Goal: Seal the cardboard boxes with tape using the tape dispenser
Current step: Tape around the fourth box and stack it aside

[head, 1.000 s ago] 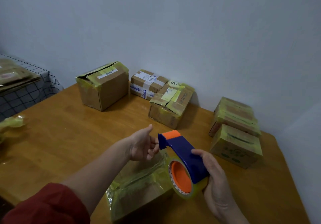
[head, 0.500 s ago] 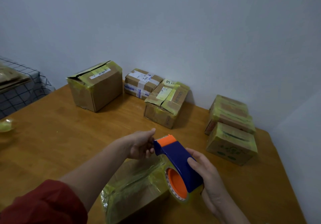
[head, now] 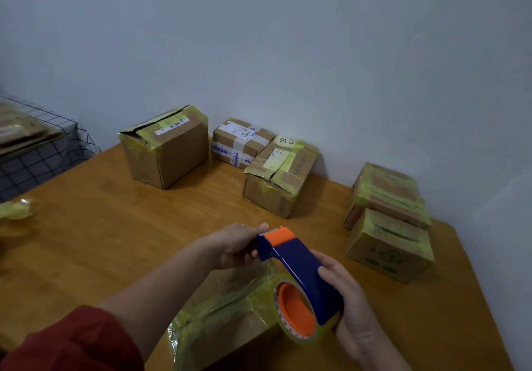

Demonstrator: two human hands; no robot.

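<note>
- Nearest on the surface: the near box sits low in view. Its top is already crossed with yellowish tape, which is wrinkled at the left corner. A red sleeve runs beside it.
- Right hand wraps the dispenser from its right, fingers curled over the blue body. The roll hangs just above the box's right end.
- Left hand closes round the dispenser's nose, thumb on top by the orange guard, fingers underneath. Cannot tell whether it has the tape's free end pinched.
- Risks, my read:
  - The left fingers sit right at the cutter, so a slip while drawing tape could nick them.
  - A slack free end may fold onto itself or snap back to the roll.
  - With neither hand steadying the box, a hard pull could skid it.
- Relation: the dispenser is held in the air between both hands, over the near box and not pressed to it. The box lies below the wrists, and neither hand appears to touch it.
- Mid surface, far left: a crumpled tape scrap.
- Far, along the wall:
  - The big box has its top flap gaping and probably still needs sealing.
  - The small box sits behind the leaning box.
  - Two taped boxes stand at right, one behind the other.
</note>
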